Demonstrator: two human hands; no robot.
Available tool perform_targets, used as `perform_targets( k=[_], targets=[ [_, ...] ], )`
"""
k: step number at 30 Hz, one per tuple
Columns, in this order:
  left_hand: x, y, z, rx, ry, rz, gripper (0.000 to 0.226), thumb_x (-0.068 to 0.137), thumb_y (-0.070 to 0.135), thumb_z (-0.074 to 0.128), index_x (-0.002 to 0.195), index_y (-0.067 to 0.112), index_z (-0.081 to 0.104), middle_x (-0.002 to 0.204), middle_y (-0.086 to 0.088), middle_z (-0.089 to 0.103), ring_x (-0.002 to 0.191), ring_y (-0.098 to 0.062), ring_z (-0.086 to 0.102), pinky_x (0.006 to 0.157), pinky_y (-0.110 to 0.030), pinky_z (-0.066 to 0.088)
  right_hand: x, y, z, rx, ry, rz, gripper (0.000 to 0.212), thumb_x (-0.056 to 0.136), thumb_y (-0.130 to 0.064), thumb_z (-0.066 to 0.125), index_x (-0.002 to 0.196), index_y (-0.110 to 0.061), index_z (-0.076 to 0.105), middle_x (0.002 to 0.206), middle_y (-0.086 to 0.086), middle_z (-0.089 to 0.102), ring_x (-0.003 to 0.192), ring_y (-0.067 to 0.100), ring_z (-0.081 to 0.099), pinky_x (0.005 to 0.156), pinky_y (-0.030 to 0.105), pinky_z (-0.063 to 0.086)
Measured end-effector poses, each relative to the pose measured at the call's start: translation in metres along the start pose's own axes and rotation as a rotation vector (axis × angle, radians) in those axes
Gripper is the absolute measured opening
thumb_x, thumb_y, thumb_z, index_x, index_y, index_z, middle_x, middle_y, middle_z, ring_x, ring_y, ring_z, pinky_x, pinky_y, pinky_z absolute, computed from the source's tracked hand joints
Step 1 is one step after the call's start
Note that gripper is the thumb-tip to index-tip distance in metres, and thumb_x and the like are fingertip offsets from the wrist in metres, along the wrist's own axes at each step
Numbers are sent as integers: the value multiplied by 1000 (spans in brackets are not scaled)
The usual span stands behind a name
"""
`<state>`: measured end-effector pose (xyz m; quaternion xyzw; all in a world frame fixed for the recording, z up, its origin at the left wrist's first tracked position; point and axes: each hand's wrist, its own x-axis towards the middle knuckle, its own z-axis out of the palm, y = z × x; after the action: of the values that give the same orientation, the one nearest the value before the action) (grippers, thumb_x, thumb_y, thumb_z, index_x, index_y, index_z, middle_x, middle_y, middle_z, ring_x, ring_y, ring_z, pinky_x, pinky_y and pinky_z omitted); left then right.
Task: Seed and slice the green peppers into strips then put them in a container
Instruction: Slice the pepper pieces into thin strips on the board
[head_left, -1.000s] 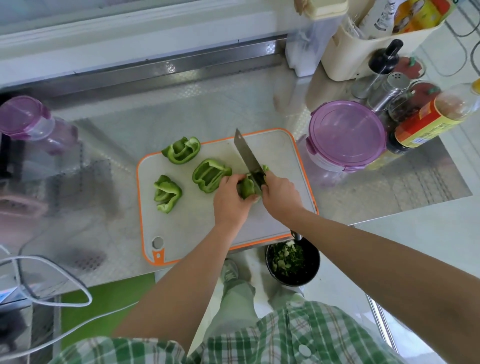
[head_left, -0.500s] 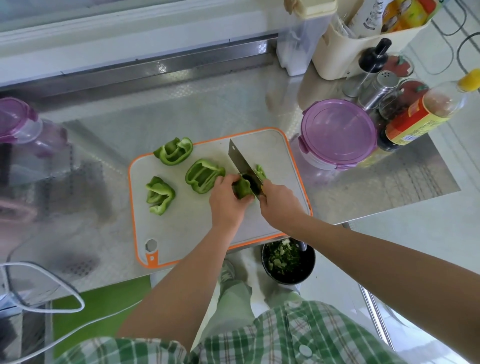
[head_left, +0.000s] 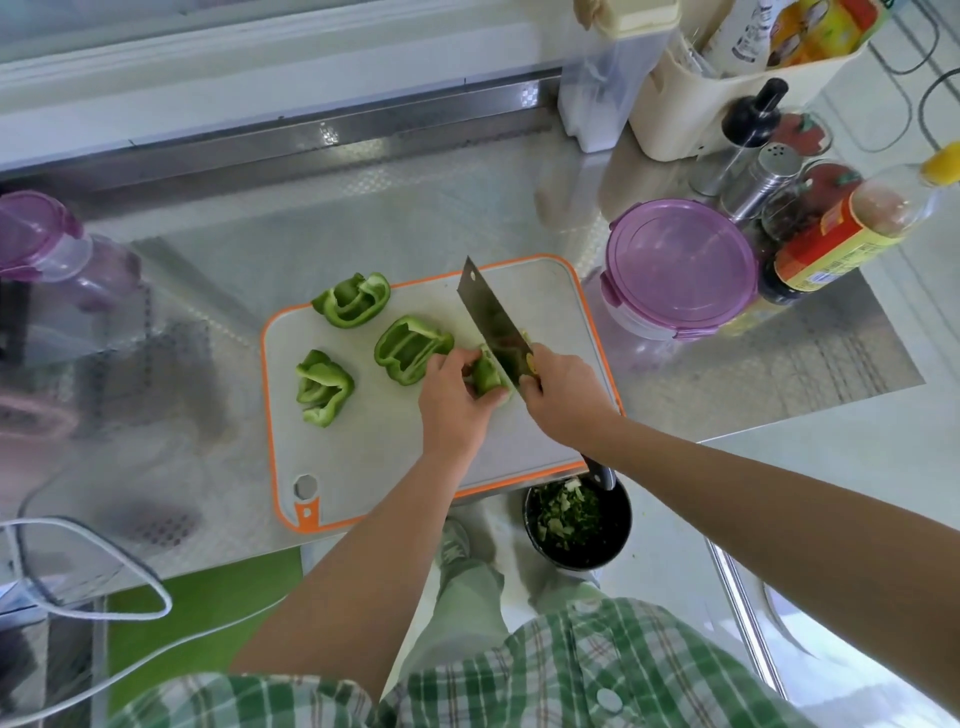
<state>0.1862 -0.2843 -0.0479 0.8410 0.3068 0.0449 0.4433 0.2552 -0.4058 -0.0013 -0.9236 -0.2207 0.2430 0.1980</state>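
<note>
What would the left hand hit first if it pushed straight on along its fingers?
The left hand grips a green pepper piece; just past that stands the blade of the cleaver held by the right hand. The gap to the blade can't be judged here.

A cream bin (head_left: 675, 119) stands on the shiny desk (head_left: 363, 208). Next to the bin are a silver shaker (head_left: 763, 179) and an oil bottle (head_left: 841, 234).
</note>
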Motion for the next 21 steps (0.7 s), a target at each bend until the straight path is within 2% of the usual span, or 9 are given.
perform_targets(
  k=[4,7,12,15,18,21],
  targets=[
    [-1,0,-1,-27,11,-6,46,71,16,84,112,12,64,102,-2,53,75,0,47,67,-12,32,-3,0,6,-3,-45,24,11,95,-20,44,95,-9,45,82,10,51,73,30,49,62,34,39],
    [0,0,0,-16,9,-1,45,71,15,84,112,12,64,100,0,52,80,-8,51,71,-18,38,-6,-1,13,-12,-56,43,11,96,-21,44,91,-10,43,81,10,51,74,31,52,62,34,41],
    [2,0,4,-28,8,-2,43,70,15,85,108,14,64,100,2,51,82,-19,59,76,-29,48,-3,-10,20,-108,-56,61,10,98,-17,40,91,-12,35,81,9,45,74,30,47,62,35,36],
    [1,-3,2,-48,12,-2,41,73,17,83,108,16,64,100,2,54,80,-18,60,74,-29,49,3,-13,23,-146,-50,44,4,97,-15,40,97,-11,39,82,9,48,79,34,54,61,35,35],
    [-1,-8,-3,-57,14,-8,38,78,19,79,113,19,64,101,1,60,72,-11,59,71,-26,50,4,-11,23,-133,-29,34,12,99,-17,40,105,-8,43,88,13,54,82,35,55,62,35,35],
    [-3,-11,-5,-94,45,-44,40,80,19,76,119,19,65,97,1,65,73,-13,63,77,-34,54,1,-6,19,-32,6,46,15,99,-19,40,105,-6,46,83,12,52,78,34,53,61,34,35]
  ],
)
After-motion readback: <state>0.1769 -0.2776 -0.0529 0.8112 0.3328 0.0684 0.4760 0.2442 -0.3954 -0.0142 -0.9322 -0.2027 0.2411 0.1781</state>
